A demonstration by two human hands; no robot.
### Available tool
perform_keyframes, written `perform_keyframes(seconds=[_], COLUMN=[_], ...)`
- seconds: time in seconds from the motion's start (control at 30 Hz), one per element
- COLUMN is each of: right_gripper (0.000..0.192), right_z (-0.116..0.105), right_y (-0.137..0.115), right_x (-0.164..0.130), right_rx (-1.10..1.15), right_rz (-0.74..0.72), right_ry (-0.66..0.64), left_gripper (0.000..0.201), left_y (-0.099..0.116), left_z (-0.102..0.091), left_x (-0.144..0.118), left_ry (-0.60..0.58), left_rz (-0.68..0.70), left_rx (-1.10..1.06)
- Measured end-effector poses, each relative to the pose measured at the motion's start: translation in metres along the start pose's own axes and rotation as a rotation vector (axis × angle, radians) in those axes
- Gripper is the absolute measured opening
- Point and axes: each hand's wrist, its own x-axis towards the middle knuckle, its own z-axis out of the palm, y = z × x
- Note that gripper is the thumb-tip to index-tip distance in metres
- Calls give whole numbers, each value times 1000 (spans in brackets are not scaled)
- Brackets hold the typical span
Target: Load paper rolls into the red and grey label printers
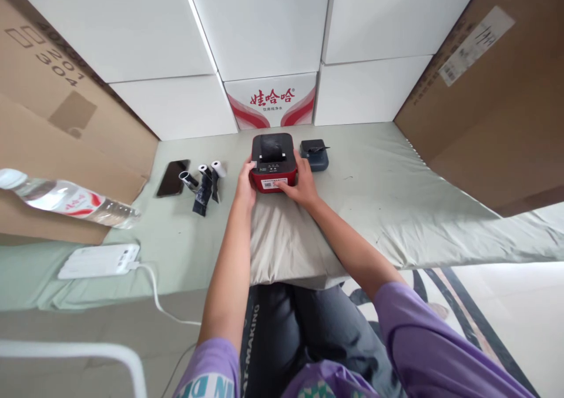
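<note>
A small red and black receipt printer (274, 171) rests on the cloth-covered surface in front of me, with a dark strip in its top and a white label on its front. My left hand (246, 181) grips its left side. Around the right side curls my right hand (304, 184), its thumb against the front label. Just right of the printer is a smaller dark blue device (315, 156) with a black piece sticking out of its top. Left of my hands, small paper rolls (218, 169) lie together, with dark strips (202, 197) hanging from them.
A phone (173, 178) lies left of the rolls. A water bottle (74, 200) and a white power bank (100, 261) with a cable are further left. Cardboard boxes (502, 104) flank both sides, and white boxes (273, 27) stack up behind.
</note>
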Motion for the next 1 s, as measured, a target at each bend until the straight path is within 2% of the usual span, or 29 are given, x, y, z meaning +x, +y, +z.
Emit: perform_keyframes(seconds=[0.13,0.43,0.77,0.9,1.0], right_gripper=[112,116,128,128,127], right_z=[0,3,6,6,6], right_y=[9,18,23,22,22], right_x=[1,4,4,4,4], right_rx=[-5,52,51,61,72], right_rz=[-6,2,45,34,26], right_ry=[-30,-49,-92,-81,-70], left_gripper=[32,41,43,41,45], left_y=[-11,-14,-8,-4,-1], left_z=[-3,-11,-8,-5,-4], left_x=[5,14,11,10,9], left_ry=[42,51,83,121,115], left_rz=[-50,-6,-33,-24,-66], left_rx=[-19,30,46,82,97])
